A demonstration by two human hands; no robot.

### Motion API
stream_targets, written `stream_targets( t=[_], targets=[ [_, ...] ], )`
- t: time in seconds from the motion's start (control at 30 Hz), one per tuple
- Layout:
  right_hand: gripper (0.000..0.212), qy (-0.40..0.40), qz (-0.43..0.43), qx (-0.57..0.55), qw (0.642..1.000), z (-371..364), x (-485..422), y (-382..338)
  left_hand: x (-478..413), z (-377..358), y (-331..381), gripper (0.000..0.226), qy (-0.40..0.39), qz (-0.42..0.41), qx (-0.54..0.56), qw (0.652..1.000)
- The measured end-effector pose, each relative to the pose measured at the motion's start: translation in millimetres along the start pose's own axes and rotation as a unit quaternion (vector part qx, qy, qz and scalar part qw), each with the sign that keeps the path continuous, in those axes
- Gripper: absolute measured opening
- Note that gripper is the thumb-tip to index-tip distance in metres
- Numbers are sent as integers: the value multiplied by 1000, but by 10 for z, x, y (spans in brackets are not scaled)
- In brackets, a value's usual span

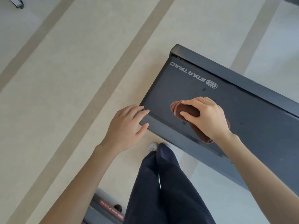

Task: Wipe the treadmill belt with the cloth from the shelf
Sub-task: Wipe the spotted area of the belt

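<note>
Cloth: one, brown, folded, lying on the single treadmill belt near its end edge, beside white lettering we read as "STAR TRAC" with one oval logo. Hands, two: the right hand presses the cloth, fingers and thumb curled round it; the left hand holds nothing, fingers loosely straight, tips at the belt's end corner. We count one red label on another machine, its writing too small to confirm.

Bare forearms without sleeves, dark navy trousers, and a white perforated shoe.
</note>
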State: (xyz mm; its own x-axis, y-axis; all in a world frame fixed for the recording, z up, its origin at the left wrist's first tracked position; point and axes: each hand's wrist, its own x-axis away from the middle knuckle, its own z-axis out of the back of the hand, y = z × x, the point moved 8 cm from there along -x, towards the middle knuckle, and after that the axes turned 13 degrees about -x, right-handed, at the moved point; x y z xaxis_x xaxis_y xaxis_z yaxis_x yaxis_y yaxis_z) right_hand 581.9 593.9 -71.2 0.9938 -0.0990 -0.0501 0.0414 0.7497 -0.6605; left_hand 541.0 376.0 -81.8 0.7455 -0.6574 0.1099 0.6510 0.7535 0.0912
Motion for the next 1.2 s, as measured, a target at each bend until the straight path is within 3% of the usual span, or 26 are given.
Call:
stream_targets(
  t=[0.27, 0.57, 0.8, 1.03, 1.2],
  targets=[
    [25, -34, -10, -6, 999, -959, -596, 859, -508, -1095, -410, 51, -12, 34, 21, 999],
    [25, -12, -20, -36, 999, -2904, -861, 2383, -1062, -3903, -889, 53, -110, 42, 4, 993],
    [33, 20, 97, 2, 995, -4389, -1020, 3378, -1564, -5674, -1102, 53, -88, 53, -30, 994],
    [23, 17, 264, 83, 961, -5374, -988, 3864, -1911, -6463, -1297, 65, -16, 86, -50, 995],
    [25, 106, 204, 60, 971, -5197, -1828, 4093, -1898, -6513, -1321, 64, 37, 98, -75, 992]
  ],
)
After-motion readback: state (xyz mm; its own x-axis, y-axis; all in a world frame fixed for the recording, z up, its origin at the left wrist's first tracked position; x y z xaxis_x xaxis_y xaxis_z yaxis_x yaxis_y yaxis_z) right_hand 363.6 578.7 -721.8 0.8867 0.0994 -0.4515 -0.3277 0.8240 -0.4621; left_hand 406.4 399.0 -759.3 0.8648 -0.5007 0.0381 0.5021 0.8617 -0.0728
